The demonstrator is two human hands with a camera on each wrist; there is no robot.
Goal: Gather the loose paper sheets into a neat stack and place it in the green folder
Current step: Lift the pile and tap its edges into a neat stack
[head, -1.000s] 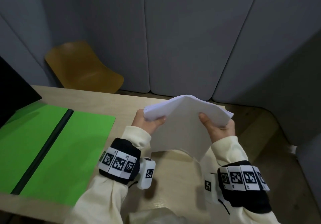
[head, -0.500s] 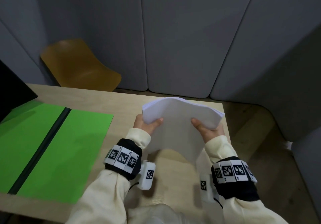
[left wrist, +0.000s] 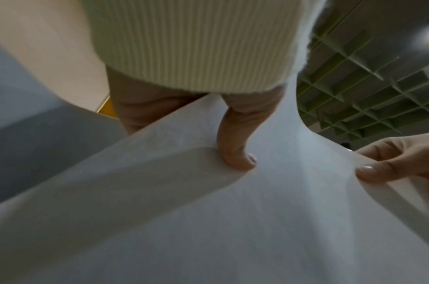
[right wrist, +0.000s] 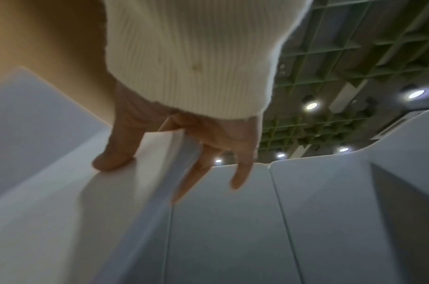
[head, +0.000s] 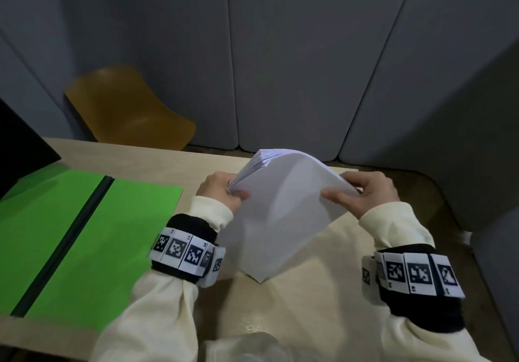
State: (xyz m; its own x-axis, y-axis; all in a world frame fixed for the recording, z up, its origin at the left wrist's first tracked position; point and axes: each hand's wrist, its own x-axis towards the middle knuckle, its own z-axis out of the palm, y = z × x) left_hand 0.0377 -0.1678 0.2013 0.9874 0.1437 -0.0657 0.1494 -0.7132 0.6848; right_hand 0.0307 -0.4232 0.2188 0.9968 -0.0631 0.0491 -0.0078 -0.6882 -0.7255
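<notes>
Head view: your left hand (head: 222,191) and right hand (head: 365,195) pinch the paper stack (head: 280,207) at opposite edges, held above the table (head: 309,305); the open green folder (head: 92,238) lies flat to the left.
Left wrist: your thumb (left wrist: 235,151) presses the top sheet; other fingers hidden underneath.
Right wrist: your thumb (right wrist: 118,151) on top, fingers (right wrist: 242,173) loose past the stack's edge.

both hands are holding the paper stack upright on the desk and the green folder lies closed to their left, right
Not quite: the head view shows the green folder lying open, not closed. The rest holds: left hand and right hand hold the paper stack upright on the desk.
</notes>
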